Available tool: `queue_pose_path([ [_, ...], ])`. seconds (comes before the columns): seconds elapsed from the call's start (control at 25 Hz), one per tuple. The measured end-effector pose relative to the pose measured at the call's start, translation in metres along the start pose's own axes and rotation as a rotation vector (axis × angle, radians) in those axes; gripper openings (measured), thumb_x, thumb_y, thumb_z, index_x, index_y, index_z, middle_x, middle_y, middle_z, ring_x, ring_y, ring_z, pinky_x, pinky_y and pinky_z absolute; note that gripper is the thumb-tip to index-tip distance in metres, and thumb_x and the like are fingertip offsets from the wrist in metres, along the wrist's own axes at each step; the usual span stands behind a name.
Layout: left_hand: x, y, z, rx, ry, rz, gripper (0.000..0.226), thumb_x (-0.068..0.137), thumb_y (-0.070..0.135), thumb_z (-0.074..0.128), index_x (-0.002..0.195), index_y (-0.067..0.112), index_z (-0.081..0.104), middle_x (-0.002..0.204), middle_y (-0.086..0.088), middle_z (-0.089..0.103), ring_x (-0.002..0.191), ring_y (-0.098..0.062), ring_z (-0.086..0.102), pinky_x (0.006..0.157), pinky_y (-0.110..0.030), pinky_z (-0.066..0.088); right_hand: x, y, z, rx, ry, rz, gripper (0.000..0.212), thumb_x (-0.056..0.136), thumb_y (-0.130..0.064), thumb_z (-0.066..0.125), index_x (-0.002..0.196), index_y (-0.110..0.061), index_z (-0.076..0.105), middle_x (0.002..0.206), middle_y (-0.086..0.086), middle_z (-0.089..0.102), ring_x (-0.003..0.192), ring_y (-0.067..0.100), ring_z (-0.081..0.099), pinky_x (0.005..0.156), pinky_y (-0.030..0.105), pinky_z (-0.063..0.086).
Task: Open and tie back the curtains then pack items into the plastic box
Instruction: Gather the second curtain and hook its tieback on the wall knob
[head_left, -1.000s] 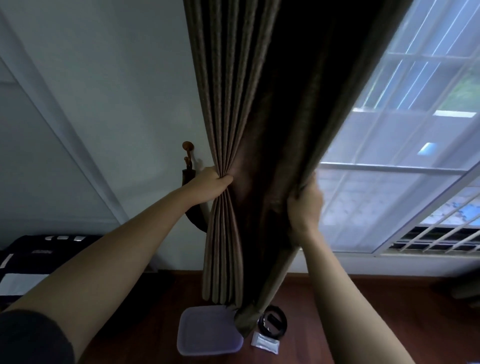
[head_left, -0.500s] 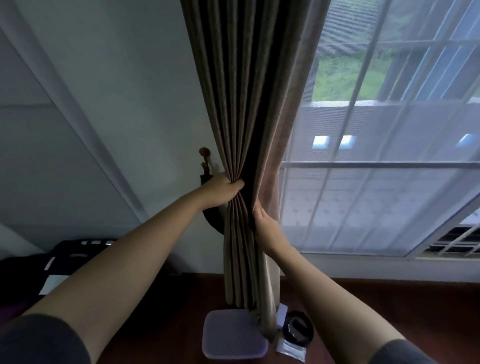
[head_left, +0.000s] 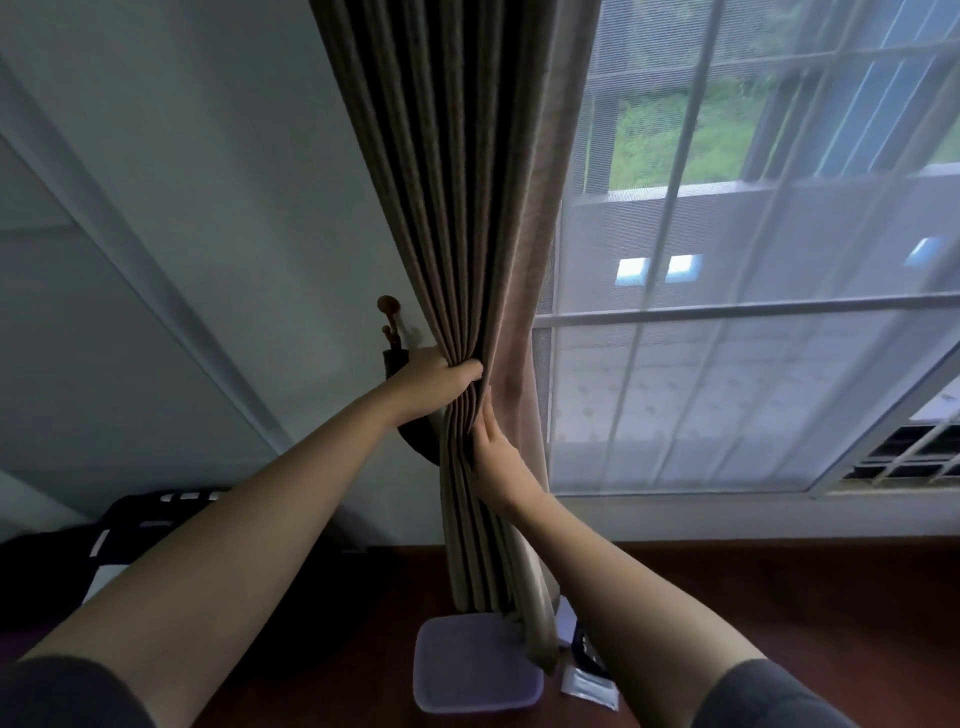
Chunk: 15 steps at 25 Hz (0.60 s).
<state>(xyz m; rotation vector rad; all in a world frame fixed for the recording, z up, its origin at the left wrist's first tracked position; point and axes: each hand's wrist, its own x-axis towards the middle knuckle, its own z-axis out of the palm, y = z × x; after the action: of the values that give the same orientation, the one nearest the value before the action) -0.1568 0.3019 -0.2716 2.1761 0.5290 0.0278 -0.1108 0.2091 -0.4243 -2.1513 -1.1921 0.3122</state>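
A brown pleated curtain (head_left: 467, 208) hangs gathered into a narrow bunch beside the window. My left hand (head_left: 434, 382) grips the bunch from the left, fingers curled round the folds. My right hand (head_left: 493, 452) lies just below it against the right side of the folds, fingers straight and pointing up. A dark tieback (head_left: 415, 441) hangs from a wooden hook (head_left: 389, 317) on the wall behind my left hand. On the floor below stands a plastic box with a pale lid (head_left: 475, 660), partly hidden by the curtain's hem.
A small white packet (head_left: 589, 688) and a dark round item (head_left: 584, 649) lie on the wooden floor right of the box, mostly hidden by my right arm. A sheer white curtain (head_left: 727, 389) covers the window. Dark bedding (head_left: 145, 525) lies at the left.
The curtain has been drawn left into a tight bunch, uncovering the window. My right hand moved left from the curtain's edge to lie against the folds under my left hand.
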Motion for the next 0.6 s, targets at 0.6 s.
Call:
queue_pose_path([
  [0.6,0.0,-0.02,0.0,-0.005,0.167,0.009,0.016,0.087,0.011,0.05,0.071,0.011,0.049,0.069,0.0,0.048,0.066,-0.012,0.049,0.062,-0.027,0.038,0.041,-0.013,-0.071,0.668,0.478,0.122,0.05,0.101,-0.035,0.02,0.142,-0.014,0.037,0.146,0.002,0.042,0.136,0.012,0.037,0.112,0.031,0.03],
])
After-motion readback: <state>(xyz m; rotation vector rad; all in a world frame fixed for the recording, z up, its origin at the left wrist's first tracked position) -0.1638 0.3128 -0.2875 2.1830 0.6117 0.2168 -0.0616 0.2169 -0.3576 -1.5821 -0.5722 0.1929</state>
